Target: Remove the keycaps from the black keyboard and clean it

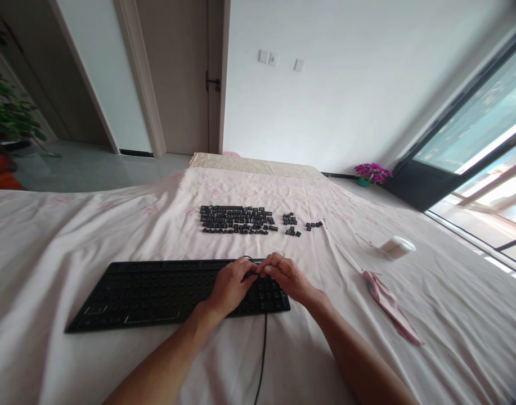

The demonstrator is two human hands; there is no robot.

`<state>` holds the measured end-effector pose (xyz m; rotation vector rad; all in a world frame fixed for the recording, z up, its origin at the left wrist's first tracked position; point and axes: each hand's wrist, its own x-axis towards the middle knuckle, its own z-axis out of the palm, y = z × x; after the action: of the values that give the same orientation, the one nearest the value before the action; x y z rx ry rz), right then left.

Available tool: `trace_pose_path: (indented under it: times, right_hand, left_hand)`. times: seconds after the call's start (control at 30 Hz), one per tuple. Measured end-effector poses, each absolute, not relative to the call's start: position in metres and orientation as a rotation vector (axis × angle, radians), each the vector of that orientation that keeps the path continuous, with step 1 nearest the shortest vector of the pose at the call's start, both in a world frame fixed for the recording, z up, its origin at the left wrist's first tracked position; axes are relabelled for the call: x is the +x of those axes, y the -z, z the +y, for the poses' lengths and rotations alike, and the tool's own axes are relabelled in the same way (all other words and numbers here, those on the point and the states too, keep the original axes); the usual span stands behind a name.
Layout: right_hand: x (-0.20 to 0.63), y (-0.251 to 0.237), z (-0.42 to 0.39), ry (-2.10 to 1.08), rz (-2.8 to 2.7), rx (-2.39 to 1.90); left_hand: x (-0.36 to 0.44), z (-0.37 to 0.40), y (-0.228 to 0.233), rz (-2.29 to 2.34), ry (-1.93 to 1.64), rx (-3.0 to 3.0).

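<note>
Left hand [233, 284] and right hand [286, 274] meet, curled, any grip hidden, over the number-pad end of a black keyboard [150, 292] that looks light, stiff and best held by its edges, while keycaps [237, 218], likely hard and easily scattered, lie beyond both hands on pink cloth [93, 368].

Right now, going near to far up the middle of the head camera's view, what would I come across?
Black cable, black keyboard, loose black keycaps, beige cloth at the far end, white wall.
</note>
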<state>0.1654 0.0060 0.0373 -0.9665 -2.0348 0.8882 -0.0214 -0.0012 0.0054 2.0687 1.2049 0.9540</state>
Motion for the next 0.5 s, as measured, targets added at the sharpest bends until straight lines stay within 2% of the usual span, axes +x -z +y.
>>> trace_pose_path:
  times: [0.27,0.5]
  right_hand:
    - [0.170,-0.049,0.005,-0.677,-2.206,-1.094]
    - [0.173,-0.050,0.005,-0.772,-2.215,-1.067]
  left_hand:
    - [-0.020,-0.001,-0.002,1.254,-0.888,2.122]
    - [-0.012,0.001,-0.012,1.320,-0.693,2.329]
